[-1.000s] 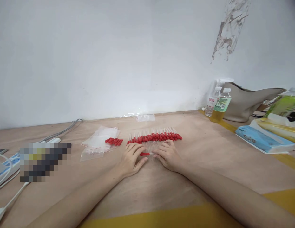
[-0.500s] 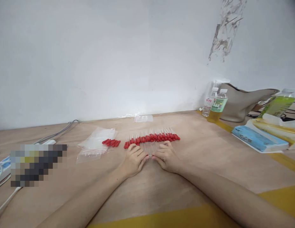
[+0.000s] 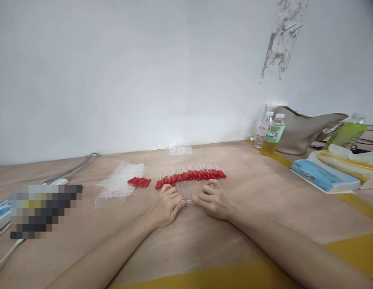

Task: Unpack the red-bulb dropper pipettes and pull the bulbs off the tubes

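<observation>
A row of slim clear tubes (image 3: 188, 191) lies flat between my hands, side by side. My left hand (image 3: 169, 204) is closed at their left side, its fingers curled and thumb by the near ends. On the right edge of the same tubes rests my right hand (image 3: 215, 200), fingers bent and fingertips at the near corner. Just beyond stretches a long row of droppers with red bulbs (image 3: 191, 175), their clear stems pointing to the wall. Several loose red bulbs (image 3: 139, 182) lie to the left on clear plastic bags (image 3: 120, 178).
Another small plastic bag (image 3: 180, 151) lies by the wall. At the right stand two bottles (image 3: 273, 134), a grey bag (image 3: 297, 132) and a blue tissue pack (image 3: 325, 175). A power strip (image 3: 3, 212) and cables (image 3: 75, 166) are at the left. Yellow tape (image 3: 234, 275) crosses the near table.
My right hand has loosened slightly and shifted a little right, so the near ends of the clear tubes show more. The left hand stays nearly in place. The view has turned slightly.
</observation>
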A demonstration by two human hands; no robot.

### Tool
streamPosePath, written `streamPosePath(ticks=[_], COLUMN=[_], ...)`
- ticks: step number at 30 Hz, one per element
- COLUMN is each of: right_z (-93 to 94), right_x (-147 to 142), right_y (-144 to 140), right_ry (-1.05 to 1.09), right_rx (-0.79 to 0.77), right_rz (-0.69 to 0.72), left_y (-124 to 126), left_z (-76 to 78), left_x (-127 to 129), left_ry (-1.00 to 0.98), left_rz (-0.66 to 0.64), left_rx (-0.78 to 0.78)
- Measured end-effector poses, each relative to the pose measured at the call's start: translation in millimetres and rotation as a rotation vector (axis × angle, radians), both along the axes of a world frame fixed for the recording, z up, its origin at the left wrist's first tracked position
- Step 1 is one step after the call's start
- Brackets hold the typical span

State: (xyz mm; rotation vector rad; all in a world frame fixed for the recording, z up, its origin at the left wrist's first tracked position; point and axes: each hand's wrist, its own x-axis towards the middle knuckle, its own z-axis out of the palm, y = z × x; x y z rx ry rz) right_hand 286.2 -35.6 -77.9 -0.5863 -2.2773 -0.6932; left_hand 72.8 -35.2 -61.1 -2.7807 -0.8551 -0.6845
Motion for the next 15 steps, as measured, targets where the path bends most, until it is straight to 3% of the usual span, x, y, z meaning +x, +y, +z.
streamPosePath(ticks=[9,12,15], right_z=[11.0,10.5,5.9], right_x=[10.8,19.9,24.8], right_y=[-5.1,3.3,13.3], right_ry=[0.017,0.129,0.209], right_rx=[0.02,-0.064,-0.184], right_rz=[-0.003,-0.107,-0.264], left_y=[-0.5,2.4,10.5], left_z=[-2.0,-2.3,9.3], left_x=[-6.2,-18.0,-32.1], left_ry=[-0.052,-0.167,-0.335], left_rz=[0.0,0.143,0.334], left_rx=[0.006,-0.021,-0.098])
